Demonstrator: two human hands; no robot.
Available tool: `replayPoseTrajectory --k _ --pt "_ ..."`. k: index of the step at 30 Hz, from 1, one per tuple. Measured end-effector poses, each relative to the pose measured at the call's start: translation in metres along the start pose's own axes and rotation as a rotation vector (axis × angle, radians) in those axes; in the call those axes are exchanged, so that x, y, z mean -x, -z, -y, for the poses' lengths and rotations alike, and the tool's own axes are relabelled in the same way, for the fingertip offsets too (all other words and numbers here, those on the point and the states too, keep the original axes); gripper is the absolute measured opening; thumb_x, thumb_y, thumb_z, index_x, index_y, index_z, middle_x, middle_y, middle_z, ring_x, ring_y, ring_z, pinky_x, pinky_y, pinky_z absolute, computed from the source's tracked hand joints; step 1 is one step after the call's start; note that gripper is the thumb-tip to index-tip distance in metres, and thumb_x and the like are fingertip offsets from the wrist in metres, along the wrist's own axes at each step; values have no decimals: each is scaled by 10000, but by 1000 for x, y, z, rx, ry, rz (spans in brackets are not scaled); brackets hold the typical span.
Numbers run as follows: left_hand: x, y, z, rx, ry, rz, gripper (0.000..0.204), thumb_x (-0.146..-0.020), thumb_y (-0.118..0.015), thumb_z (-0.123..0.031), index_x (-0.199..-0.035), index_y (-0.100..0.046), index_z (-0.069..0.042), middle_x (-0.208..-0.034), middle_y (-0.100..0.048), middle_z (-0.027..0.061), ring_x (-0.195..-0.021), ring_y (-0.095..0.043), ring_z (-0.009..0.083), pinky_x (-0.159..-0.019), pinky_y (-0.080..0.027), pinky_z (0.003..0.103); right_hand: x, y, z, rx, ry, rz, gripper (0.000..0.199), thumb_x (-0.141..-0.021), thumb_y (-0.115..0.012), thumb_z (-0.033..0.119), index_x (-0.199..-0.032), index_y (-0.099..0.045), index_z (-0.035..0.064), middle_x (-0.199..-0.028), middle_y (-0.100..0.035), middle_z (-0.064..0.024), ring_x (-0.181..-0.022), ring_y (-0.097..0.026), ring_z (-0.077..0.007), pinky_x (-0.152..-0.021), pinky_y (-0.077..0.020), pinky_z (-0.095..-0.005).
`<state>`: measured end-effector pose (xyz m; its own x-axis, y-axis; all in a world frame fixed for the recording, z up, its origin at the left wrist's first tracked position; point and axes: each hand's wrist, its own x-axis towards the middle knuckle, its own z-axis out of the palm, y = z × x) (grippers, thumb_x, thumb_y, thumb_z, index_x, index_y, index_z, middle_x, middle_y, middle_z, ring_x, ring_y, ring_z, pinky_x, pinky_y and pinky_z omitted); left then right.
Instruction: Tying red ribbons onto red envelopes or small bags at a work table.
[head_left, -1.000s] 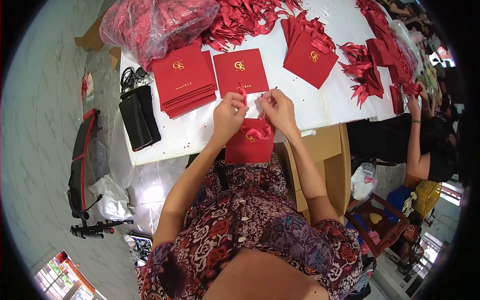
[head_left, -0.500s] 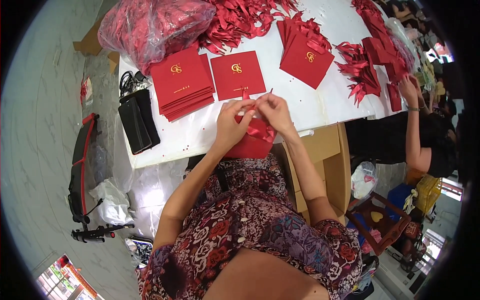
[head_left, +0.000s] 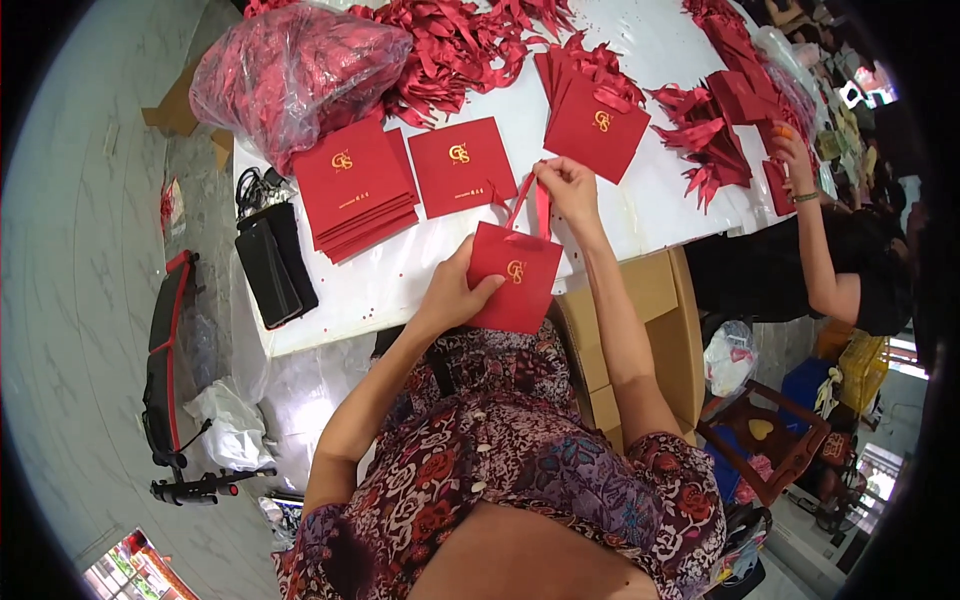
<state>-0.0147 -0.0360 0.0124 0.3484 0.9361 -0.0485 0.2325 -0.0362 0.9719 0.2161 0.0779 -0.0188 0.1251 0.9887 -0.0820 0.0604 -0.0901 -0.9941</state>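
A small red paper gift bag [head_left: 518,300] with a gold emblem is held up at the table's near edge. My left hand [head_left: 455,295] grips its left side, thumb across the front. My right hand [head_left: 568,190] pinches the red ribbon handle [head_left: 543,208] above the bag, drawing it up into a loop. Just beyond lies a single flat red bag [head_left: 460,165], and to its left is a stack of flat red bags [head_left: 355,190]. Finished-looking bags with ribbons [head_left: 600,125] lie fanned out farther right.
A plastic sack of red material [head_left: 300,70] and a heap of red ribbons [head_left: 450,60] cover the far side. A black phone [head_left: 268,260] lies on the left. An open cardboard box [head_left: 660,340] stands right of my lap. Another person's hand [head_left: 795,160] works at the far right.
The bag now faces me upright, its emblem showing. My left hand has shifted down to its side, while my right hand has lifted the ribbon up and to the right.
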Motion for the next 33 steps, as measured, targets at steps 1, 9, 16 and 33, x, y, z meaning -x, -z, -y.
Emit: replayPoseTrajectory --k 1,9,16,33 --pt "0 1 -3 -10 4 0 584 -864 -722 -142 -1359 -453 7 -1072 -703 198 -993 -702 306 -851 -542 377 4 1 3 -1 9 -2 173 -894 -725 162 -909 -706 -10 -689 -639 13 -573 -526 -36 -518 -399 -202" --pt "-36 9 2 180 -102 -268 582 -878 -737 -86 -1321 -426 129 -1159 -643 199 -1058 -629 197 -901 -510 310 82 7 19 -18 -145 65 304 -976 -636 142 -1222 -556 -16 -973 -666 -39 -879 -605 -81 -765 -496 -244" --pt "-61 11 -4 -116 -153 -258 556 -942 -649 -247 -1398 -449 1 -1240 -607 225 -1066 -623 314 -901 -498 382 50 25 38 -245 114 -230 253 -995 -593 102 -1217 -541 -7 -1083 -660 -71 -943 -606 -98 -854 -498 -259" --pt "18 -25 27 -886 -300 -111 687 -808 -738 -316 -1409 -504 -80 -1430 -478 185 -1298 -440 375 -1059 -351 533 -24 -20 17 270 515 -243 104 -863 -687 83 -953 -676 31 -913 -635 -93 -834 -611 -253 -778 -498 -361"
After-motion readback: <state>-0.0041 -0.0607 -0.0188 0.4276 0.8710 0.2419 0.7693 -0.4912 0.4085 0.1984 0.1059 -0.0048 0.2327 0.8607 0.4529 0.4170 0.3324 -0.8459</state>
